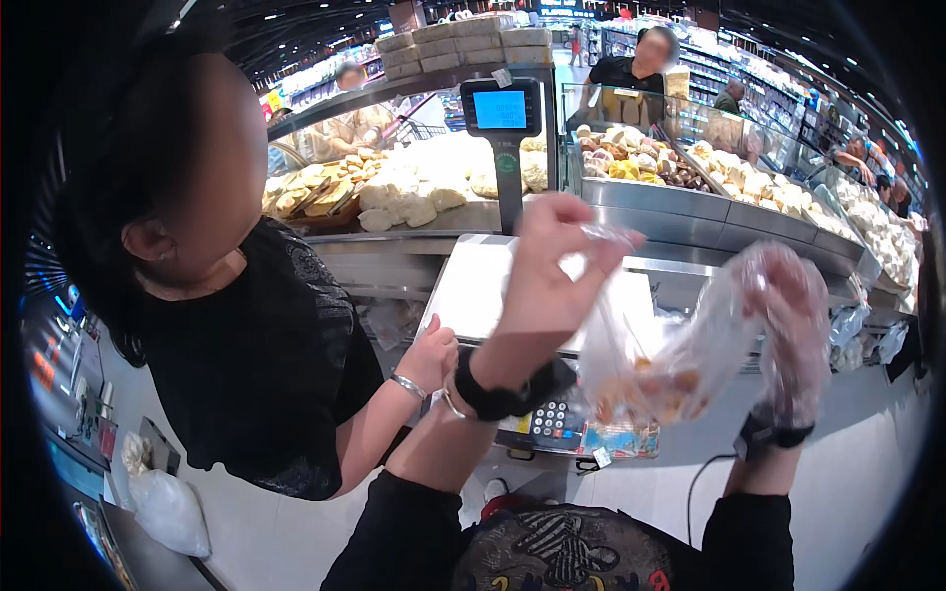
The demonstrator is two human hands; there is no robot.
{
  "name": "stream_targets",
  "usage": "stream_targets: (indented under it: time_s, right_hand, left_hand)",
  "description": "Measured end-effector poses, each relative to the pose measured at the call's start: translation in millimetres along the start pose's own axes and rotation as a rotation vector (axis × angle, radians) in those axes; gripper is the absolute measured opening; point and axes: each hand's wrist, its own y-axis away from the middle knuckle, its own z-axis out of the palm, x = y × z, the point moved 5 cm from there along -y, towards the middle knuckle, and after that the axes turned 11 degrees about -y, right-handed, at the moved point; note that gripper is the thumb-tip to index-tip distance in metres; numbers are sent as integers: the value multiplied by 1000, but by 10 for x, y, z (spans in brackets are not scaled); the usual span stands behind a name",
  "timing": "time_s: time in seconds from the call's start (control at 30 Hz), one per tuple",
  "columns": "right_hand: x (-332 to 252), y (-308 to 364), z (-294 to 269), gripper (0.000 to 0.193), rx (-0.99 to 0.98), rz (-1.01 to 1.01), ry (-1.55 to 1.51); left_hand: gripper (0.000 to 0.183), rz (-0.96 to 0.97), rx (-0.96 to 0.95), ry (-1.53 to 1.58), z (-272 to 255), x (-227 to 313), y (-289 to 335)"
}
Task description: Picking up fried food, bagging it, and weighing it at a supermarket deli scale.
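My left hand is raised over the scale, thumb and fingers pinching one top corner of a thin clear plastic bag. On the right, my right hand wears a clear plastic glove and grips the bag's other top corner. Between them the bag hangs stretched, sagging in the middle. Several small yellow and reddish-brown food pieces lie at its bottom, their kind blurred by the plastic. Behind the bag is the scale's white weighing plate. Its keypad shows below my left wrist.
A co-worker in black stands close on my left, one hand beside my left forearm. The scale's display post rises ahead. Glass-fronted counters hold pale breads or buns and assorted pieces. A white sack sits at lower left.
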Motion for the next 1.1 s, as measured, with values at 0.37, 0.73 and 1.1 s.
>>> stream_targets:
  time_s: [0.37, 0.73, 1.1]
  right_hand:
    - [-209, 1109, 127, 31, -483, -229, 353]
    - [818, 2394, 490, 25, -429, 835, -410]
    - [1025, 2861, 1314, 23, -471, 1000, -850]
  left_hand:
    - [16, -321, -1043, 695, 724, 899, 1439]
    - [19, -324, -805, 595, -99, 824, 1983]
    - [16, -771, -571, 386, -997, 659, 2678]
